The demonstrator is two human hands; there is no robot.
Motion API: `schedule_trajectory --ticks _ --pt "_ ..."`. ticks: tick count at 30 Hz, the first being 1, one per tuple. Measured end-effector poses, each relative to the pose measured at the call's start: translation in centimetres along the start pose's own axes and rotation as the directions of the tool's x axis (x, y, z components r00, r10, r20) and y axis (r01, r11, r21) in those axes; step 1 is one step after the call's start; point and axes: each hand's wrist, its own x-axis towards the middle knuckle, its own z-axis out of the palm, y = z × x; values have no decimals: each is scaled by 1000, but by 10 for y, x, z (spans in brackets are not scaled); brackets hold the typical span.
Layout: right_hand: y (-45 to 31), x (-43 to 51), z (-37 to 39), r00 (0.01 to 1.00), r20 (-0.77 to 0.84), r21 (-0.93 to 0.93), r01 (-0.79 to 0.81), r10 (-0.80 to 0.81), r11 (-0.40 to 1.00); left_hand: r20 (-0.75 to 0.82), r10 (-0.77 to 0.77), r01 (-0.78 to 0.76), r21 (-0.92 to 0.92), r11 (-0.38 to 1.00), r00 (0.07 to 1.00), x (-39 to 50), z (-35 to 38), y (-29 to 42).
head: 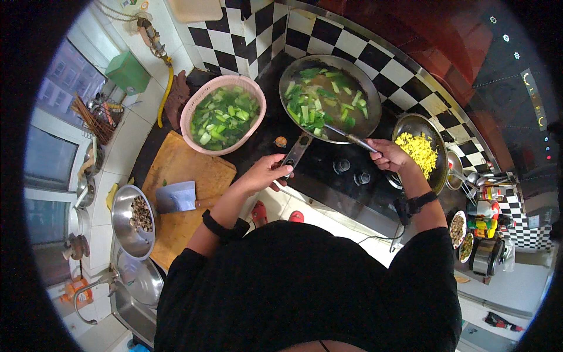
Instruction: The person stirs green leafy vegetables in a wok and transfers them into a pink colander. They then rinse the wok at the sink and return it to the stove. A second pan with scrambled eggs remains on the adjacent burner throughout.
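My left hand (pixel 264 173) grips the end of the handle of a large wok (pixel 374 83) on the black stove. Chopped leafy greens (pixel 312 103) lie in brownish liquid inside it. In my right hand (pixel 389 155) is the metal handle of a cooking utensil (pixel 352 137), whose head is hidden among the greens at the wok's near edge. Close beyond my right hand, a second pan (pixel 440 165) holds yellow scrambled egg (pixel 418 152). Left of the wok stands a pink plastic basket (pixel 189 132) full of cut greens in water.
A cleaver (pixel 176 196) lies on a wooden cutting board (pixel 169 158), beside a steel bowl (pixel 127 246) of chopped dark food. A steel sink (pixel 134 319) is at lower left. Two stove knobs (pixel 341 166) sit below the wok. Filled plates (pixel 458 229) and a cooker (pixel 486 257) stand at right.
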Motion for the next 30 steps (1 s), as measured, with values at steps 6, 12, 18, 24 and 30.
schedule_trajectory --ticks 6,12,18,24,30 --pt "4 -5 26 998 -47 91 51 -47 995 -2 -9 9 -2 1000 1000 -1 0 1" --pt "2 -9 30 989 -90 154 134 -121 979 8 -9 9 0 1000 1000 1 -1 0" --pt "-4 -18 30 975 -128 149 199 -181 969 11 -10 10 -6 1000 1000 0 -2 0" --pt "-11 -24 37 963 -178 137 229 -203 964 -7 -5 5 -23 1000 1000 0 -1 0" --pt "-23 -28 53 952 -206 112 254 -228 961 -14 0 -1 -25 1000 1000 2 0 -3"
